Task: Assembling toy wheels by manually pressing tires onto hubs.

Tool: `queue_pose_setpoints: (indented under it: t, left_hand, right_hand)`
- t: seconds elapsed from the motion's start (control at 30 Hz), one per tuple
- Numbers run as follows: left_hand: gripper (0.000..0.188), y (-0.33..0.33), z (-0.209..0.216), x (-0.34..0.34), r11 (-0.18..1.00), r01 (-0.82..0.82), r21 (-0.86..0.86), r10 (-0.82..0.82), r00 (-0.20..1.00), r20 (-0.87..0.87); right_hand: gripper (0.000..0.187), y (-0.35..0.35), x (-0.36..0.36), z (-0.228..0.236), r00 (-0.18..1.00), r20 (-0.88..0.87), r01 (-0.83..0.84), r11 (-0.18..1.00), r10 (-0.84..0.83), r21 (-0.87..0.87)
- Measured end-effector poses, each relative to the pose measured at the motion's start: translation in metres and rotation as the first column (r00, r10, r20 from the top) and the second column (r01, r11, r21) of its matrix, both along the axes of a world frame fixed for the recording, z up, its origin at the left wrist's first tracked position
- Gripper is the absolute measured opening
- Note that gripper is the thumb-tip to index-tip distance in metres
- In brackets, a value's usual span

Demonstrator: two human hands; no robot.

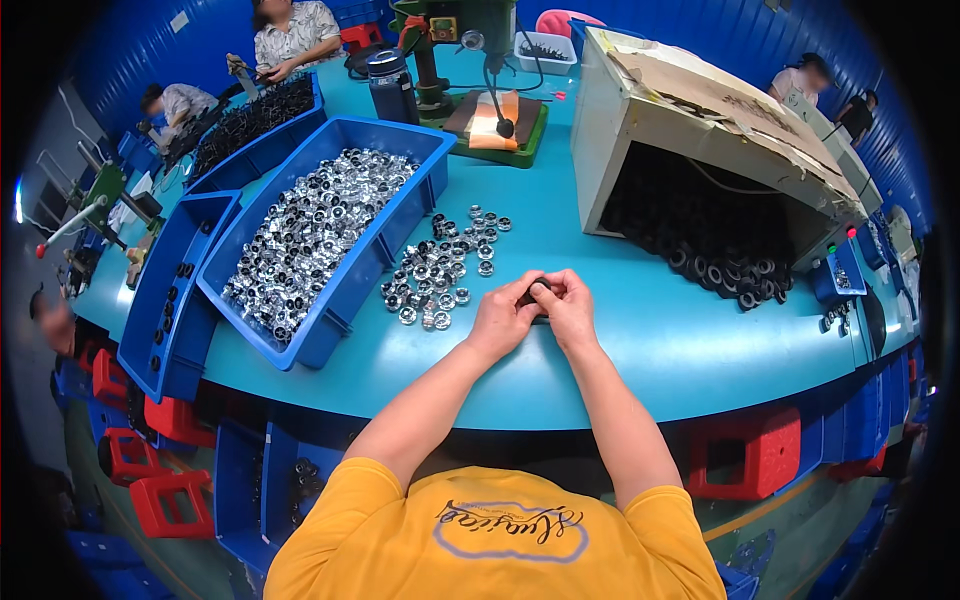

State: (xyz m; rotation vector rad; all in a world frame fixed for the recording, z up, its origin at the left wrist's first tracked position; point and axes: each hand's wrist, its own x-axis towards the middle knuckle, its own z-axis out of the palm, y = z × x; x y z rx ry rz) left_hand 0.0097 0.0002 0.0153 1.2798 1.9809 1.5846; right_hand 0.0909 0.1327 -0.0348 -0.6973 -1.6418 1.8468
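Head view: both hands meet near the centre of the frame, above the near part of the teal worktop (650, 345).
Left hand (503, 316): fingers curled inward, pinching a small black part (537, 289) from its left side.
Right hand (567, 312): thumb laid over the same part, fingers bent round behind it.
Small black part: at frame centre, between the hands and mostly covered by the fingers; its full shape cannot be told.
Loose silver wheels (421, 272): scattered on the worktop just left of the hands, some with dark centres.
Large blue bin (328, 338): left of centre, tilted in outline, heaped with silver wheels (310, 235).
Narrow blue bin (190, 345): at the left, beside the large one, with a few black pieces (169, 308) inside.
Pale box (600, 130): upper right, open toward the wearer, black rings (715, 273) spilling from its mouth.
Dark blue flask (392, 90): upper centre, upright behind the large blue bin.
Co-worker (295, 35): upper left, in a patterned shirt.
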Motion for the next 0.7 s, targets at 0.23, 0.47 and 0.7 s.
queue_pose_setpoints:
  t: [0.23, 0.47, 0.7]
  left_hand:
    - [0.055, -0.002, -0.006, -0.006, 1.000, -0.007, -0.029, 0.006, 0.999, -0.033]
    - [0.053, 0.002, -0.013, -0.012, 0.996, 0.066, 0.066, -0.084, 0.940, 0.330]
    - [0.052, -0.001, -0.002, -0.007, 0.999, 0.039, -0.016, -0.036, 0.987, 0.159]
  right_hand:
    - [0.018, 0.004, 0.009, 0.028, 0.991, -0.047, -0.133, 0.969, 0.126, -0.206]
    - [0.023, 0.005, 0.013, 0.034, 0.987, -0.060, -0.160, 0.963, 0.151, -0.216]
    - [0.024, 0.005, 0.009, 0.018, 0.996, -0.007, -0.089, 0.995, 0.088, -0.040]
